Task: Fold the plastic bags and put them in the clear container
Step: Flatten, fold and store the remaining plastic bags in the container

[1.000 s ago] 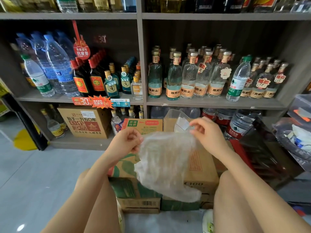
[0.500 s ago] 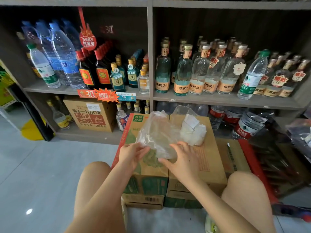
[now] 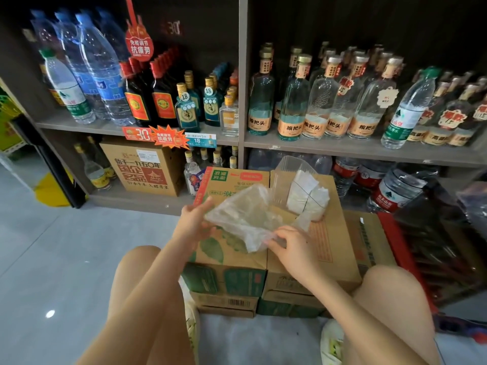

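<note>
Watching the head cam feed here. The plastic bag (image 3: 245,219) is held up in both hands, just above the cardboard boxes (image 3: 332,241) between the person's knees. It's thin see-through film, super crinkly. It goes cloudy where the layers overlap, and right now it's bunched into a lopsided triangle-ish shape.

The left hand (image 3: 193,223) has the bag's left edge pinched between thumb and fingers, with one finger poking up along the film. The right hand (image 3: 290,246) has its fingers curled down and clamped on the lower right corner, back of the hand toward the camera.

Just behind the bag, the clear container (image 3: 290,164) sits on the plain brown box. It's a stiff transparent tub with rounded corners, and you can see the cardboard right through its walls. I honestly can't tell if it's standing straight or tipped toward the camera. Inside it is a wad of folded bags (image 3: 307,198), whitish and flat, packed against the right side.

The left box (image 3: 232,256) is matte cardboard with a green leaf print and a red stripe along one edge. Behind everything there's a grey shelf (image 3: 342,150) lined with glass bottles (image 3: 313,101) wearing tan labels. The floor (image 3: 66,246) is pale and glossy.
</note>
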Demonstrator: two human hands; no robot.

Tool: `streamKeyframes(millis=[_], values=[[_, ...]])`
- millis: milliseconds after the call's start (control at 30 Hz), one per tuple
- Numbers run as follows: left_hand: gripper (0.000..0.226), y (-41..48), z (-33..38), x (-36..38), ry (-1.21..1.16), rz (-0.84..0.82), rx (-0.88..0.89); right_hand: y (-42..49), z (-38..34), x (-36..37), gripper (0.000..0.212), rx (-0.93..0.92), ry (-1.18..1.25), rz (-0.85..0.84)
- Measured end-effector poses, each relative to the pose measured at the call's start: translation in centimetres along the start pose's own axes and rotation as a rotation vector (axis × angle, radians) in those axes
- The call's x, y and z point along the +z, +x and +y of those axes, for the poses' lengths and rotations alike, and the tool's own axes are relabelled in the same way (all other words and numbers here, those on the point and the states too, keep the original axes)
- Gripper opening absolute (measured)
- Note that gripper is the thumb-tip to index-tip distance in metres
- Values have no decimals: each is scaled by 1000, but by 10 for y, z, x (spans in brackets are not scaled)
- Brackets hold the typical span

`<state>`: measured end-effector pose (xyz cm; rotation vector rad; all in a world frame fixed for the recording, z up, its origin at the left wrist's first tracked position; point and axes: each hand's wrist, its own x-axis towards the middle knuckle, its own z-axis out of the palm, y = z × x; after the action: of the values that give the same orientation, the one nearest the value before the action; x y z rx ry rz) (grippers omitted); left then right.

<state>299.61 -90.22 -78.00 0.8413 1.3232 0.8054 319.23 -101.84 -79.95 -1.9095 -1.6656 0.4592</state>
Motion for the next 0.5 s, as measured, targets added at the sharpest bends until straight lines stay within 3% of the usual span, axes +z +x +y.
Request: streamKeyframes(millis=[67,133,300,400,500], values=[[46,-16,-19,6,202,42,118,2,-7,12,18,33,30,29],[46,-29,-39,11,282,-5,103,4,-13,27,20,27,27,7],[28,-35,-62,9,164,32,93,-3,-19,33,51,-8,50,-103],[22,-33,-63,3,70,30,64,-9,-5,17,49,-22,-9,-3],[22,-28,-61,-5,25,16,17,-1,25,7,47,148,-215,117]])
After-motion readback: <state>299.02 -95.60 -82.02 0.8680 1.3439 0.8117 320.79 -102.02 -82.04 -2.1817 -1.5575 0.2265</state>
